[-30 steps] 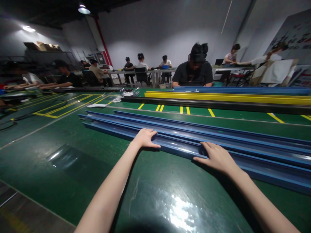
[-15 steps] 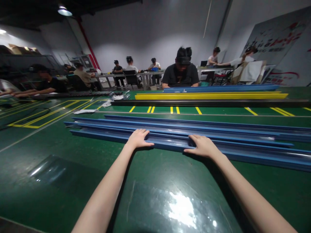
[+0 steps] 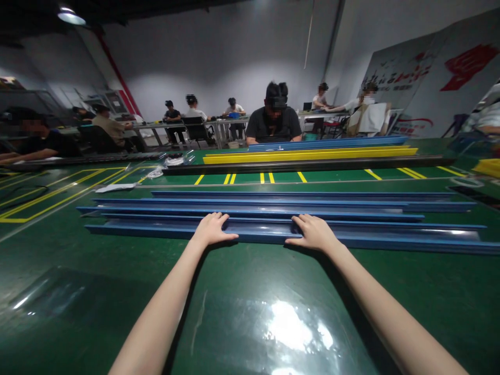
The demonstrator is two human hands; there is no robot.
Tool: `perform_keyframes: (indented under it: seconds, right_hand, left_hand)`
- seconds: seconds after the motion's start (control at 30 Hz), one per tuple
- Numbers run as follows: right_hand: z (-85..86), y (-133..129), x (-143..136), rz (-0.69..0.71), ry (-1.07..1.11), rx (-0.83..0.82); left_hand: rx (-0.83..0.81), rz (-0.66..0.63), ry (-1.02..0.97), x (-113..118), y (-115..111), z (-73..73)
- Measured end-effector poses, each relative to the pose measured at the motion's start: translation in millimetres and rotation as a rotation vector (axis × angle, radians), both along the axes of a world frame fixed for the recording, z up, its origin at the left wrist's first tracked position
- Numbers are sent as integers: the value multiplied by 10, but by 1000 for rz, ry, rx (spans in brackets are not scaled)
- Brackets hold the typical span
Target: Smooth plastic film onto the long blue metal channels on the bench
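Long blue channel strips lie side by side across the green table. My left hand [image 3: 211,229] grips the nearest blue strip [image 3: 261,236] left of its middle, thumb on the near edge and fingers over the far edge. Farther right, my right hand [image 3: 312,232] holds the same strip in a like way. Between the two hands the strip's hollow shows, facing up. Just beyond it lie more blue strips [image 3: 273,204], parallel to it.
Past the blue strips lie a black strip [image 3: 297,165] and a yellow strip [image 3: 312,153]. Clear plastic film [image 3: 234,323] lies on the green table [image 3: 128,271] in front. A person in a dark shirt [image 3: 273,122] sits across the table; others sit farther back.
The view has turned to the right, showing more of the strips' right ends. Both hands stay on the nearest blue strip, which now lies more level in the view.
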State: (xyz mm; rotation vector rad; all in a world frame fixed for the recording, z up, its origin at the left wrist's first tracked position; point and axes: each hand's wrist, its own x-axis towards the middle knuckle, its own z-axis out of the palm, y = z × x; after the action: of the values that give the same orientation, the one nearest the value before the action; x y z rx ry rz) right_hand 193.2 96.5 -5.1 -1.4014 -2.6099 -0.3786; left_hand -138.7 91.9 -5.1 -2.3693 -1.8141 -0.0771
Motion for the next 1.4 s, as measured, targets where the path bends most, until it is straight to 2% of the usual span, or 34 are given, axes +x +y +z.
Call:
perform_keyframes:
  seconds: [0.2,0.37,0.5,0.63,0.73,0.83,1.03,1.23,1.4]
  right_hand:
    - [24,-89,61,26,14,-23]
    - [-12,-155,486,-17,42,-8]
    - [-77,-196,852,-131,89,27]
    - [-114,-206,919,-170,99,21]
    - [-96,-207,871,-172,103,4]
    - [-41,-211,840,-167,80,-28]
    - [84,-215,800,-184,-25,-95]
    - [103,-263,649,-215,-27,-86]
    - [35,-320,463,-207,51,-41]
  left_hand:
    - [-10,-16,-6,9,-71,47]
    - [-26,-10,-23,-13,-84,46]
    - [-40,-22,-76,-25,-119,46]
    - [-39,-20,-156,90,-166,80]
    - [-45,-63,-238,330,-182,118]
    - [-40,-138,-320,680,-165,154]
    - [32,-313,-266,1440,-78,188]
    - [87,-277,-225,1976,-45,95]
    - [68,-163,-168,2098,-68,24]
